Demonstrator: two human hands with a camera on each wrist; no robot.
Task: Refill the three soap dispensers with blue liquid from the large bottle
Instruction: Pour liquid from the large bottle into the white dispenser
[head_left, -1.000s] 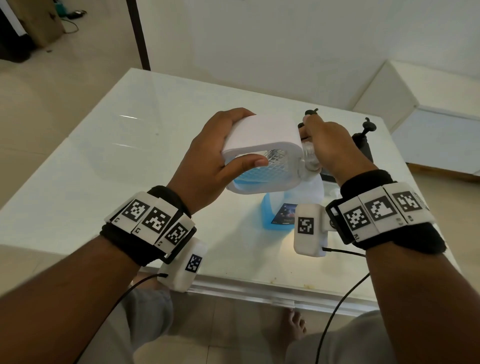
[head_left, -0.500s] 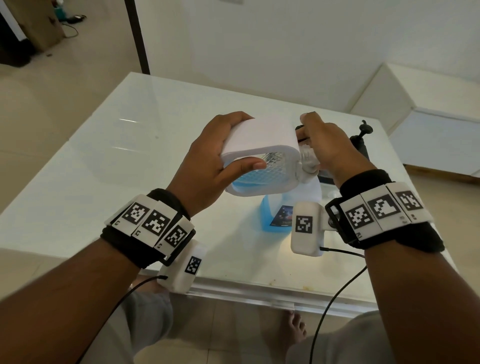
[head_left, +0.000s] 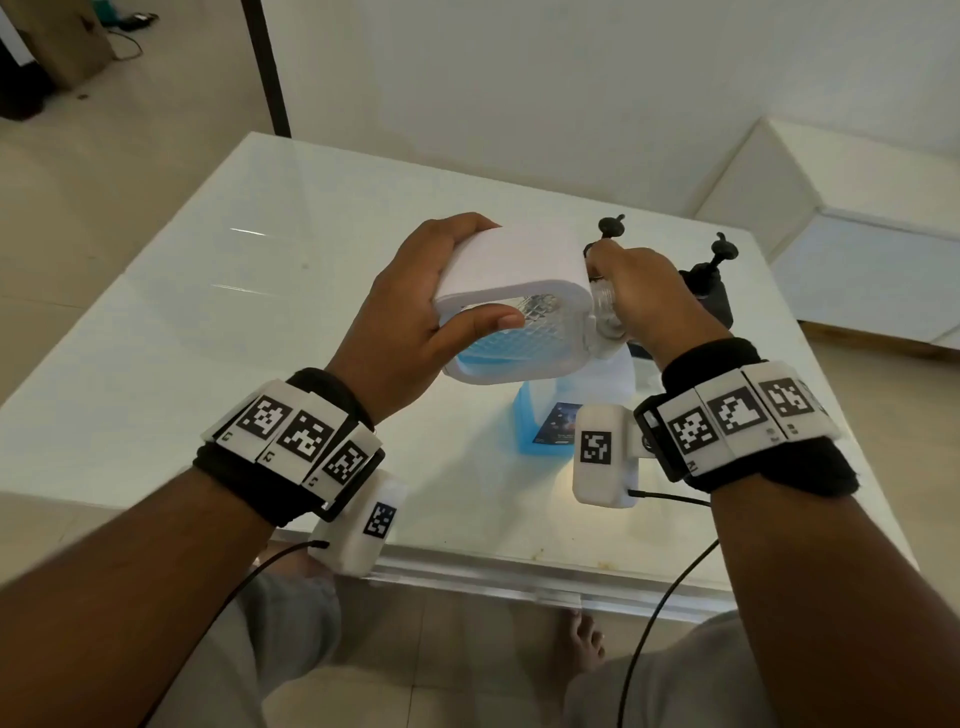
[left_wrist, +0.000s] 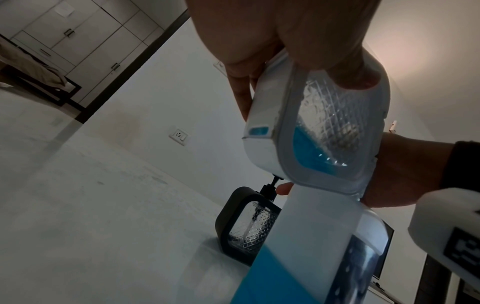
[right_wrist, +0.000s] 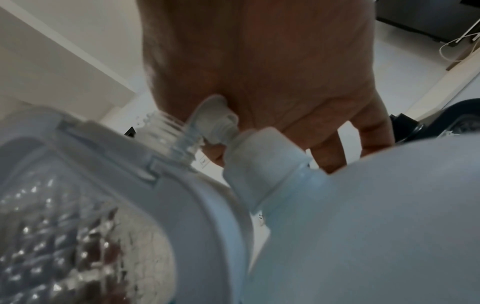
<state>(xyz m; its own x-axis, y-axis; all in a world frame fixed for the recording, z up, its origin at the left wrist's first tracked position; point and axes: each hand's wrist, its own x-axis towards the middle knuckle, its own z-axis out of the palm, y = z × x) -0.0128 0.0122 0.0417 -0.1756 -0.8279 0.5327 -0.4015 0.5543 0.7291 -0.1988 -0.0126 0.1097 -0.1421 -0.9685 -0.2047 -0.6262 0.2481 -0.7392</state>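
My left hand (head_left: 441, 291) grips a white soap dispenser (head_left: 509, 270) tipped on its side above the table, thumb on its clear patterned face. Blue liquid pools in its lower part (left_wrist: 309, 150). Its clear threaded neck (right_wrist: 168, 131) stands uncovered. My right hand (head_left: 623, 275) is curled just right of that neck around a white pump cap (right_wrist: 215, 117). The large bottle (head_left: 535, 421) with blue liquid stands on the table right below, its white capped neck (right_wrist: 259, 160) under my right hand. Two black dispensers (head_left: 714, 296) stand behind; one shows only its pump (head_left: 610, 226).
The glossy white table (head_left: 234, 312) stretches off to the left and far side. One black dispenser (left_wrist: 233, 222) stands close behind the large bottle. A low white cabinet (head_left: 857, 218) sits beyond the table's right edge. My wrist cables hang over the near edge.
My right hand has come off the dispenser's neck to the right, leaving the clear threads bare. The left hand keeps the dispenser tipped in about the same place.
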